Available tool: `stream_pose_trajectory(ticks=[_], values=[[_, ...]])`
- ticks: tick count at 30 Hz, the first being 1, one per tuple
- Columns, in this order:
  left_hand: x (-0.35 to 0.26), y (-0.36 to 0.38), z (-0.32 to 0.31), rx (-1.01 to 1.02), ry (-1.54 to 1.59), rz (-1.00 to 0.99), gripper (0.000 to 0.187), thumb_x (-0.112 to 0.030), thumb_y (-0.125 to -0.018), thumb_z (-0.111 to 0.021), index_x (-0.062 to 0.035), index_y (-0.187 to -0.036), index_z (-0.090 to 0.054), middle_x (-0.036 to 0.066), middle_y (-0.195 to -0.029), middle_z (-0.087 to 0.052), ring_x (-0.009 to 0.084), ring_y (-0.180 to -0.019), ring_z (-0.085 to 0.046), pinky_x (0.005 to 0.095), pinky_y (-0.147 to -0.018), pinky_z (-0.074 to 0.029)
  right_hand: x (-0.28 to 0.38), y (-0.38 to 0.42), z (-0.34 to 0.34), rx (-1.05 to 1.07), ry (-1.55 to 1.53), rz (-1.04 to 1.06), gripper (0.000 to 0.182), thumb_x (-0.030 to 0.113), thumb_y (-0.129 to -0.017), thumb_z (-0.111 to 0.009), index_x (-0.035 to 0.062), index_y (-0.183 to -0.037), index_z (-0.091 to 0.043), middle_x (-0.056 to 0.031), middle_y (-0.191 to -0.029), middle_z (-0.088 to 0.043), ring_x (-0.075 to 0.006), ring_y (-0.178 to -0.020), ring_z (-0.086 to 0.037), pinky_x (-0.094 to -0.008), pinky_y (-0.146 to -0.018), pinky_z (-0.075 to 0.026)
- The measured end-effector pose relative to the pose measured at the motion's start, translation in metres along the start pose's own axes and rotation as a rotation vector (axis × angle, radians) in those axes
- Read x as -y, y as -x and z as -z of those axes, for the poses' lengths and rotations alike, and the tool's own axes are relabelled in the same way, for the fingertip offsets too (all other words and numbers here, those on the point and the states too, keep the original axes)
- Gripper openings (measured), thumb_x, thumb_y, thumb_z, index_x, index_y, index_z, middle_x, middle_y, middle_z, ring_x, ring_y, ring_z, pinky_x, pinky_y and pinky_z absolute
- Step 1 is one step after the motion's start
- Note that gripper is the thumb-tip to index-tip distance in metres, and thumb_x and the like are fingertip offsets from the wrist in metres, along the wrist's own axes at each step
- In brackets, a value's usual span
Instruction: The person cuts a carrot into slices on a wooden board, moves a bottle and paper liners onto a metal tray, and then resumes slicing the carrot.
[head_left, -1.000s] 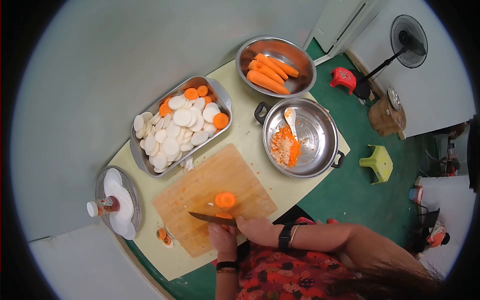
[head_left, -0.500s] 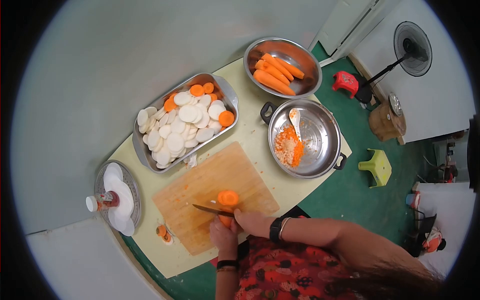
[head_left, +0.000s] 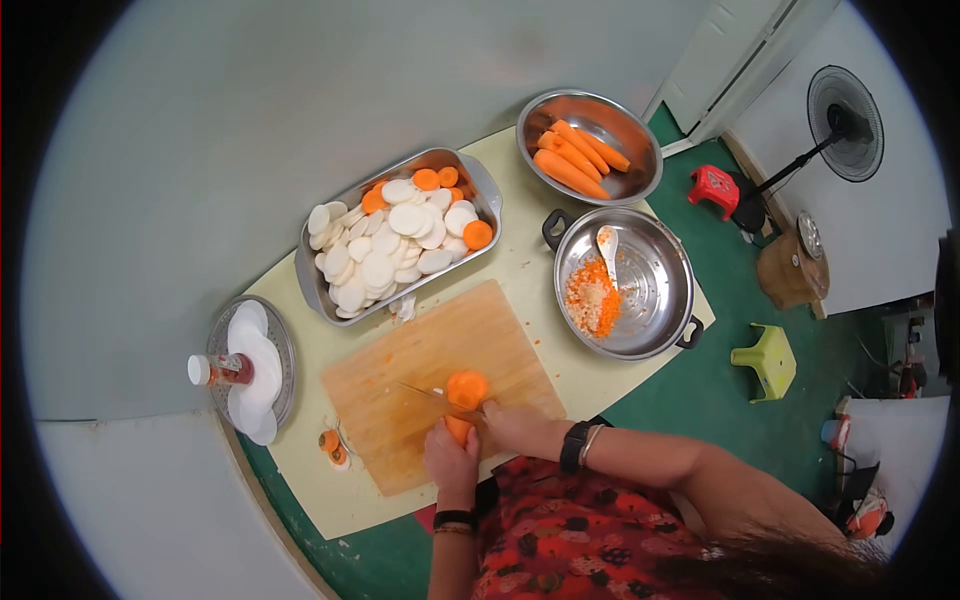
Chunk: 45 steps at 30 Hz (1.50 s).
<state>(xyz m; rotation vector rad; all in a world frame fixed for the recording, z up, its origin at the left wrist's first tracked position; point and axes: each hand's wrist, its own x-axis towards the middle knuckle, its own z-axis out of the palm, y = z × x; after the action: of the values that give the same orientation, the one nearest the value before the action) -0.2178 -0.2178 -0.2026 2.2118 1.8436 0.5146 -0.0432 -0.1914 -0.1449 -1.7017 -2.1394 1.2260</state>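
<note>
On the wooden cutting board [head_left: 400, 345], my left hand [head_left: 452, 462] grips the uncut piece of carrot [head_left: 458, 429] near the board's front edge. My right hand [head_left: 524, 430] is closed round a knife [head_left: 436, 394], whose thin blade points left across the board. The blade lies between the held piece and a few cut carrot slices [head_left: 467, 387]. Its handle is mostly hidden in my fingers. Small orange and white bits lie about the board.
Behind the board stands a metal tray [head_left: 312, 292] of white and carrot slices. To the right are a pot [head_left: 655, 285] with chopped bits and a spoon, and a bowl [head_left: 640, 140] of whole carrots. A steel plate [head_left: 285, 335] holding a jar [head_left: 222, 369] is at left.
The whole view has shifted slightly. The blade has moved from across the carrot toward the slices and now shows more edge-on. Both hands keep their hold.
</note>
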Motion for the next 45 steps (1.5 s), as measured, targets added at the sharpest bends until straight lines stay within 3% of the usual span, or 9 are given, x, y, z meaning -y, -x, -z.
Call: stream_pose_trajectory(ticks=[9,15,18,21,24,36,39,42,45], values=[[0.000,0.003,0.014,0.003,0.060,-0.040,0.054,-0.034,-0.084,-0.062,0.0022,-0.120,-0.045,0.020,-0.097,-0.055,0.0381,-0.084,-0.055,0.0460,-0.070,-0.045,0.016,0.018,-0.001,-0.151,0.100,0.144,0.020,0.021,-0.090,-0.049,0.0006,-0.088,-0.049,-0.0153,-0.057,-0.058,-0.0335,-0.052,-0.060,-0.0426,-0.046,-0.047],[0.003,0.010,0.010,0.002,0.066,-0.023,0.052,-0.032,-0.084,-0.062,0.0021,-0.119,-0.046,0.021,-0.096,-0.054,0.0381,-0.084,-0.054,0.0458,-0.071,-0.045,0.017,0.022,-0.012,-0.202,0.094,0.184,0.014,0.010,-0.082,-0.052,0.0006,-0.091,-0.049,-0.0129,-0.058,-0.060,-0.0294,-0.052,-0.063,-0.0394,-0.045,-0.049],[0.003,0.009,0.006,0.006,0.082,-0.004,0.052,-0.029,-0.082,-0.064,0.0018,-0.119,-0.046,0.020,-0.094,-0.054,0.0385,-0.083,-0.053,0.0457,-0.070,-0.045,0.012,0.020,-0.020,-0.244,0.117,0.177,0.018,0.020,-0.090,-0.049,0.0035,-0.083,-0.048,-0.0111,-0.056,-0.058,-0.0278,-0.051,-0.062,-0.0386,-0.043,-0.047],[0.002,0.010,0.005,0.033,0.078,0.019,0.052,-0.027,-0.080,-0.065,0.0019,-0.120,-0.045,0.020,-0.093,-0.053,0.0390,-0.083,-0.053,0.0456,-0.069,-0.045,0.015,0.024,-0.017,-0.256,0.140,0.165,0.015,0.018,-0.088,-0.050,0.0045,-0.084,-0.049,-0.0090,-0.055,-0.058,-0.0260,-0.050,-0.062,-0.0373,-0.042,-0.047],[0.004,0.011,0.003,0.029,0.056,0.023,0.051,-0.026,-0.080,-0.065,0.0028,-0.117,-0.045,0.020,-0.091,-0.053,0.0392,-0.081,-0.053,0.0458,-0.068,-0.045,0.018,0.025,-0.016,-0.219,0.134,0.138,0.012,0.010,-0.081,-0.052,0.0026,-0.091,-0.050,-0.0112,-0.058,-0.061,-0.0279,-0.052,-0.063,-0.0388,-0.045,-0.049],[0.003,0.012,0.006,0.103,0.047,0.047,0.038,-0.016,-0.077,-0.062,0.0015,-0.106,-0.044,0.022,-0.093,-0.050,0.0420,-0.085,-0.051,0.0474,-0.069,-0.043,0.023,0.030,-0.013,-0.222,0.202,0.135,0.015,0.012,-0.079,-0.054,0.0031,-0.090,-0.049,-0.0075,-0.058,-0.060,-0.0237,-0.051,-0.063,-0.0337,-0.042,-0.047],[0.002,0.011,0.006,0.094,0.049,0.061,0.039,-0.017,-0.078,-0.062,0.0017,-0.107,-0.044,0.022,-0.093,-0.050,0.0420,-0.085,-0.051,0.0475,-0.069,-0.043,0.026,0.031,-0.006,-0.125,0.106,0.088,0.014,0.009,-0.082,-0.051,0.0018,-0.094,-0.048,-0.0126,-0.063,-0.063,-0.0292,-0.058,-0.065,-0.0386,-0.050,-0.051],[0.007,0.012,0.003,0.086,0.032,0.046,0.051,-0.030,-0.079,-0.063,0.0030,-0.113,-0.045,0.020,-0.090,-0.050,0.0398,-0.082,-0.052,0.0476,-0.067,-0.044,0.026,0.030,-0.007,-0.125,0.091,0.077,0.013,0.009,-0.083,-0.051,0.0019,-0.093,-0.048,-0.0130,-0.064,-0.063,-0.0295,-0.059,-0.066,-0.0383,-0.050,-0.052],[0.002,0.011,0.007,0.101,0.056,0.066,0.041,-0.018,-0.078,-0.062,0.0022,-0.109,-0.044,0.022,-0.093,-0.050,0.0423,-0.085,-0.051,0.0478,-0.070,-0.043,0.027,0.031,-0.004,-0.104,0.100,0.069,0.014,0.009,-0.082,-0.052,0.0018,-0.093,-0.048,-0.0129,-0.064,-0.063,-0.0297,-0.059,-0.066,-0.0382,-0.050,-0.052]])
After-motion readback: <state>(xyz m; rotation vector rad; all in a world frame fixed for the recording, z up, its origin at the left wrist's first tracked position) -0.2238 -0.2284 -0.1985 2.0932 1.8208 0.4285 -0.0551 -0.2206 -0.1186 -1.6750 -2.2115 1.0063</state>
